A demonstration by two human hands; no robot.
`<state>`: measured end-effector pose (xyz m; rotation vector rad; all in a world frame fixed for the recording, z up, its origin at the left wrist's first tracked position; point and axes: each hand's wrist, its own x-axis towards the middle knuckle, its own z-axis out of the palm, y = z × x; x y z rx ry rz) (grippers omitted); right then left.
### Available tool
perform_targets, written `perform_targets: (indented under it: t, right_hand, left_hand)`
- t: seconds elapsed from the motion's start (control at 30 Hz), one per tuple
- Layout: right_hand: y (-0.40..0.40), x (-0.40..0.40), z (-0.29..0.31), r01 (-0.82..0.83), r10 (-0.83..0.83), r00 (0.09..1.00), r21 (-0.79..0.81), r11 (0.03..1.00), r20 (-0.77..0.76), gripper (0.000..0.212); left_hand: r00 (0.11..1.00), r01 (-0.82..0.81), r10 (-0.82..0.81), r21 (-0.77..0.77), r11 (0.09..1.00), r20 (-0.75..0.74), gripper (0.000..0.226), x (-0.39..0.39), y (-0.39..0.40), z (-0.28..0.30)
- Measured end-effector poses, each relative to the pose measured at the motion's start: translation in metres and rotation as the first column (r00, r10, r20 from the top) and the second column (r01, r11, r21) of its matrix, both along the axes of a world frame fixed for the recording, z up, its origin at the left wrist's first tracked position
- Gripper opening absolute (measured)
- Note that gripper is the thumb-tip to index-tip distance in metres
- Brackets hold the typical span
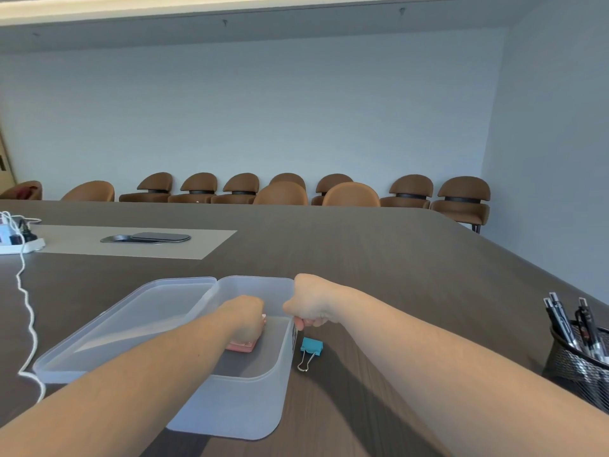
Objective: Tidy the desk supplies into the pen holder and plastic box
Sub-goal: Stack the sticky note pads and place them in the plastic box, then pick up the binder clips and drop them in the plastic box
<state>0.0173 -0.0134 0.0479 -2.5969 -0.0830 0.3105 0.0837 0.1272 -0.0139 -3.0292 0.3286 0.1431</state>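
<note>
A translucent plastic box [250, 400] sits on the dark table in front of me, with its lid [131, 324] lying against its left side. My left hand [245, 316] reaches down inside the box, fingers closed on a pink pad [240, 347] that rests on the box floor. My right hand [311, 303] is curled over the box's right rim, gripping it. A blue binder clip [309, 348] lies on the table just outside that right wall. At the right edge stands a black mesh pen holder [576, 367] with several pens [566, 324] in it.
A white cable [28, 311] runs down the left of the table from a power strip [16, 239] at the far left. A grey inlay with a metal cable hatch [145, 238] lies further back. Brown chairs [349, 194] line the far table edge and wall.
</note>
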Motion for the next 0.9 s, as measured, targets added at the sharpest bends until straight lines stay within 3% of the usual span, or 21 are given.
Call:
perform_targets:
  t: [0.1,0.23,0.53,0.73,0.9]
  right_hand:
    - [-0.006,-0.002,-0.001,-0.002,0.002,1.0,0.019,1.0,0.007,0.035]
    - [-0.029,-0.013,-0.003,0.078,-0.079,0.996,0.03,0.997,0.035,0.05]
    - [-0.106,-0.072,-0.001,0.11,-0.106,0.993,-0.079,0.991,0.053,0.037]
    - [-0.15,-0.112,-0.015,0.175,-0.157,0.981,-0.164,0.971,0.114,0.034]
    - [-0.179,-0.13,-0.052,0.244,-0.237,0.97,-0.239,0.94,0.056,0.042]
  left_hand:
    - [1.0,0.005,-0.004,-0.026,1.0,0.027,0.026,-0.006,-0.003,0.01]
    - [0.996,0.015,-0.009,-0.073,0.997,0.085,0.02,-0.016,-0.007,0.034]
    - [0.958,0.119,-0.059,-0.202,0.972,0.28,0.019,-0.072,-0.053,0.075]
    - [0.97,0.212,-0.184,-0.18,0.96,0.16,0.012,-0.102,-0.098,0.056]
    - [0.984,0.178,-0.177,-0.097,0.979,0.019,0.041,-0.106,-0.118,0.019]
